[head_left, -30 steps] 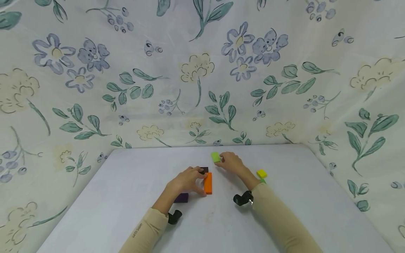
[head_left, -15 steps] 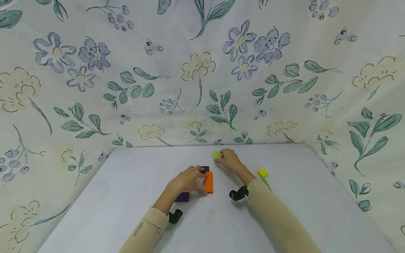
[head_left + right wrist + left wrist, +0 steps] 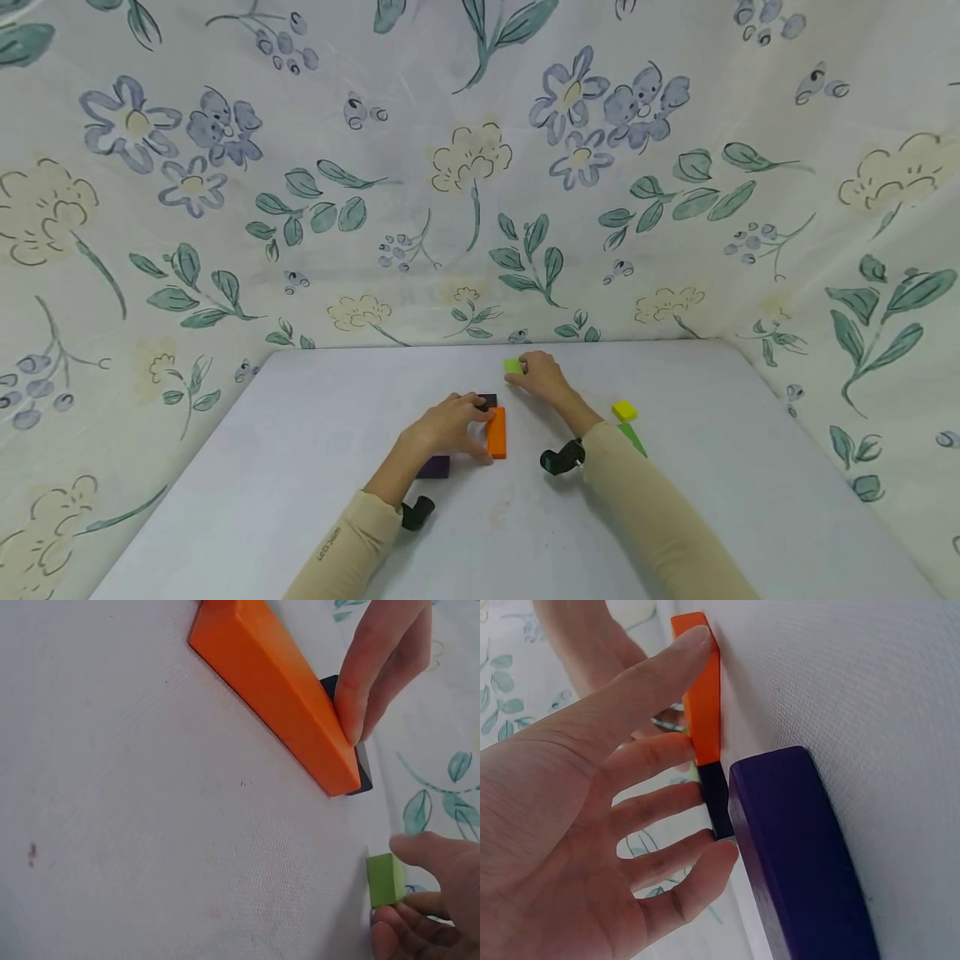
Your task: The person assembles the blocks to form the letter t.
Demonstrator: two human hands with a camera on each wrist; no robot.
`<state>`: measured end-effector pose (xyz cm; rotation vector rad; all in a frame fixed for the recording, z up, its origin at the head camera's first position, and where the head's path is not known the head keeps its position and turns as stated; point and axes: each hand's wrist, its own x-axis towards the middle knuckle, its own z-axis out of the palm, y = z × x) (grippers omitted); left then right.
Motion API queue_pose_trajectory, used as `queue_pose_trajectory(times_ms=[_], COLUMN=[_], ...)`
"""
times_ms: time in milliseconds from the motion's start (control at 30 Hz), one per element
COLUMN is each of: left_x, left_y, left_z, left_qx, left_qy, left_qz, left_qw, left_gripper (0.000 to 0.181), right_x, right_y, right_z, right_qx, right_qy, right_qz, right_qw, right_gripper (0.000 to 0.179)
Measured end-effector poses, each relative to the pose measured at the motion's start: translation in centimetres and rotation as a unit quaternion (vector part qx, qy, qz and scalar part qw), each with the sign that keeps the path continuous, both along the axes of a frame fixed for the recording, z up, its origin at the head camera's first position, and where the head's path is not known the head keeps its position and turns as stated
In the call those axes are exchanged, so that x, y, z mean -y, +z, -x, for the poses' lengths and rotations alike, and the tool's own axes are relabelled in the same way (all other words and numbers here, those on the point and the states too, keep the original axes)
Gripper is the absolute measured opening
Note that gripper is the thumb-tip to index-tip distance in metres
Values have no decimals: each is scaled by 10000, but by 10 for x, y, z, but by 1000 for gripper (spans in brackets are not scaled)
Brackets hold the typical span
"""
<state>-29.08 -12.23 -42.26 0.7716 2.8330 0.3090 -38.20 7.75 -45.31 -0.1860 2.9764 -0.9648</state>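
My left hand spans an orange block lengthwise, thumb at its near end and index finger at its far end. A short black block lies against that far end, with the other left fingertips along it in the left wrist view. Farther back, my right hand pinches a small light green block between thumb and fingers, close over the table. Part of this block is hidden behind the fingers in the head view. A dark purple block lies beside the left wrist, partly covered by it.
To the right lie a yellow block and a green block, the latter partly hidden by the right sleeve. The white table ends at a floral cloth behind. Black wrist cameras stick out from both wrists.
The right forearm has shifted slightly left, uncovering more of the green block. The right fingers now cover more of the light green block. The left hand stays at the orange block.
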Motion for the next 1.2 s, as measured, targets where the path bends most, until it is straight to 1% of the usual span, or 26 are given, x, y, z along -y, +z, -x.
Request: queue_pose_trajectory(times_ms=[133,333,533,700,833,967,1200], left_x=[0,-1,1,1,0,0,-1], left_y=[0,0,1,3,3,2,2], left_z=[0,-1,0,-1,-1,-1,-1], left_qx=[-20,-2,31,71,45,85,87], left_qy=[11,20,54,53,26,77,94], left_qz=[10,-9,-45,-61,-69,-75,-67], left_qw=[10000,10000,10000,9999,10000,9999,9999], left_gripper=[73,73,73,73,72,72,72], right_x=[0,0,1,2,4,5,5], right_y=[0,-2,-2,0,1,1,-1], right_z=[1,3,2,-1,-4,-5,-5], right_qx=[39,109,-51,-175,-114,-10,-105], right_qy=[-21,-68,-20,-22,-107,-202,-211], right_qz=[82,70,38,56,140,216,149], right_qw=[10000,9999,10000,9998,9998,9996,9996], right_gripper=[54,54,50,48,50,51,46])
